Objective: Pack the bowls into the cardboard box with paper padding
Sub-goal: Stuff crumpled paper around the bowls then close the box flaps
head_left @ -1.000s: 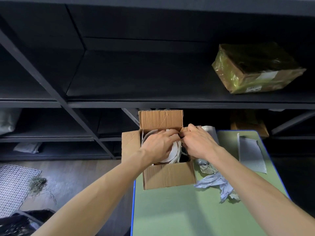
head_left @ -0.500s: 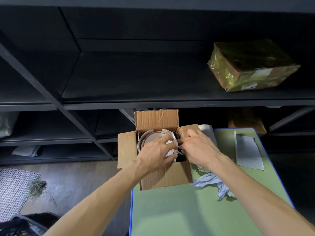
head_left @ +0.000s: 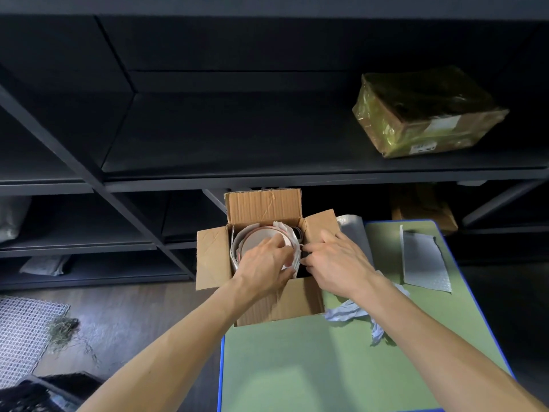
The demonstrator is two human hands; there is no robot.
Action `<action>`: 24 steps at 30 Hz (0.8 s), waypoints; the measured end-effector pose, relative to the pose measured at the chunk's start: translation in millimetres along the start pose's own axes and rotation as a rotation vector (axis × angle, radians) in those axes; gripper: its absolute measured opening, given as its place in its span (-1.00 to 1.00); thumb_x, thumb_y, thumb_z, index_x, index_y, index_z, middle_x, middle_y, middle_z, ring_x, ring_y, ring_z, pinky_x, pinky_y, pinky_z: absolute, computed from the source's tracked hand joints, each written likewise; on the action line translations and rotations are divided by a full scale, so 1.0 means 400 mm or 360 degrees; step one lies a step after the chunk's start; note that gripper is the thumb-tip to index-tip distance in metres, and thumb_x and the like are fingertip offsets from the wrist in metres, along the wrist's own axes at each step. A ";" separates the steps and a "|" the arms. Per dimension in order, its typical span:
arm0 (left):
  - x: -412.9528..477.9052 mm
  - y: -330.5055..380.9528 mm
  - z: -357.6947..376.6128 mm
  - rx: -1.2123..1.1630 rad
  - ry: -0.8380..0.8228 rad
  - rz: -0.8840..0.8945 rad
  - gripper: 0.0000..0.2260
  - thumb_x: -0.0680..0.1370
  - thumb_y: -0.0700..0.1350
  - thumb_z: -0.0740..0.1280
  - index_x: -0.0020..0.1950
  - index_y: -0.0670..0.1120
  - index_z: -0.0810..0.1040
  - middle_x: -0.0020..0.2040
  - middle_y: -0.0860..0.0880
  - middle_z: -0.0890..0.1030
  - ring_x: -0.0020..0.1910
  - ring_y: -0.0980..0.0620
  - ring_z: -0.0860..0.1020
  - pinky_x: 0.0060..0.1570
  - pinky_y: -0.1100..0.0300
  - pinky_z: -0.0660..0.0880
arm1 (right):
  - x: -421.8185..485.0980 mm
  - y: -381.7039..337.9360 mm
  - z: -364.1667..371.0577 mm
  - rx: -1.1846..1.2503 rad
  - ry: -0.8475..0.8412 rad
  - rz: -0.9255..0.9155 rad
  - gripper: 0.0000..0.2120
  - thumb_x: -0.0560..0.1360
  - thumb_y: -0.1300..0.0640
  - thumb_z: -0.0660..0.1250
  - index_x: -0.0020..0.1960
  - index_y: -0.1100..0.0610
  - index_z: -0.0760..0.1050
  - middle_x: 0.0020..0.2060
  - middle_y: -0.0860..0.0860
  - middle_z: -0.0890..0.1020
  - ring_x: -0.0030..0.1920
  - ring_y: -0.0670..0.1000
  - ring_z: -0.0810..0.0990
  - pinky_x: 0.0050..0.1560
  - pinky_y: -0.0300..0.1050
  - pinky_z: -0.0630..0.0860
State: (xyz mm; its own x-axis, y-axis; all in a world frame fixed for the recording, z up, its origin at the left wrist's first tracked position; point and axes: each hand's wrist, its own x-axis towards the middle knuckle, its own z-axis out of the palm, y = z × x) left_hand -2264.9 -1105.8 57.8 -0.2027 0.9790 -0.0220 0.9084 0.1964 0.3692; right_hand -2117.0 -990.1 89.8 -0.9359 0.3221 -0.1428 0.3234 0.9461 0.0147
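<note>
Hands [head_left: 264,263] [head_left: 337,260] at paper [head_left: 290,254] round bowls [head_left: 257,238] in cardboard box [head_left: 213,257]; parcel [head_left: 386,123] label [head_left: 423,148] illegible.

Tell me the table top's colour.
The table top is light green with a blue edge; head view shows it.

The brown cardboard box [head_left: 276,304] stands open on the bench under both grips, flaps spread. A pale round bowl [head_left: 258,237] lies inside beneath the left grip [head_left: 267,263], with white paper padding [head_left: 279,226] along its rim toward the right grip [head_left: 335,263].

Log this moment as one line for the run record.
cardboard box: open, on green table | bowls: inside | left hand: pinches paper padding | right hand: fingertips in gap beside bowls
</note>
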 end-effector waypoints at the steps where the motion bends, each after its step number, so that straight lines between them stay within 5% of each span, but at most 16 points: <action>1: -0.003 0.005 -0.002 0.0006 0.0041 0.0005 -0.80 0.57 0.08 0.28 -0.02 -0.02 0.59 0.02 0.00 0.50 0.01 -0.03 0.52 -0.19 -0.02 0.55 | -0.007 0.004 0.002 0.0017 0.0014 -0.0011 -0.76 0.56 0.05 0.20 0.00 -0.06 0.66 -0.01 -0.17 0.61 0.07 0.03 0.37 0.02 -0.02 0.32; 6: -0.005 0.055 -0.016 -0.0087 0.0164 0.0048 -0.81 0.60 0.05 0.24 -0.05 -0.03 0.54 -0.10 -0.01 0.55 -0.10 -0.03 0.51 -0.28 0.10 0.34 | -0.049 0.027 0.013 0.0131 0.0101 -0.0052 -0.74 0.51 0.10 0.27 0.12 -0.10 0.64 0.07 -0.21 0.60 0.09 0.02 0.45 -0.04 -0.08 0.45; 13: -0.015 0.152 0.001 -0.0207 0.0219 0.0062 -0.80 0.58 0.06 0.17 -0.05 0.00 0.53 -0.16 0.02 0.57 -0.16 -0.06 0.53 -0.30 0.06 0.41 | -0.153 0.095 0.015 0.0370 0.0295 0.0217 -0.78 0.53 0.18 0.26 0.04 -0.09 0.58 0.00 -0.23 0.58 0.00 -0.05 0.51 -0.26 -0.11 0.50; 24: 0.047 0.338 0.064 -0.0236 0.0176 0.0273 -0.83 0.62 0.03 0.18 -0.06 -0.01 0.50 -0.21 0.03 0.54 -0.24 -0.04 0.50 -0.31 0.04 0.41 | -0.297 0.235 0.085 0.0562 0.0269 0.0561 -0.78 0.52 0.15 0.33 0.12 -0.05 0.61 -0.01 -0.18 0.62 0.04 -0.02 0.56 -0.17 -0.05 0.54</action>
State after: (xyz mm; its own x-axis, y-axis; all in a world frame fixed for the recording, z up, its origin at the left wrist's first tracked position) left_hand -2136.6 -1059.4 83.6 -0.0965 0.9838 0.1512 0.8708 0.0099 0.4915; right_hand -1970.9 -940.5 74.4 -0.7619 0.6471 -0.0273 0.6227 0.7204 -0.3054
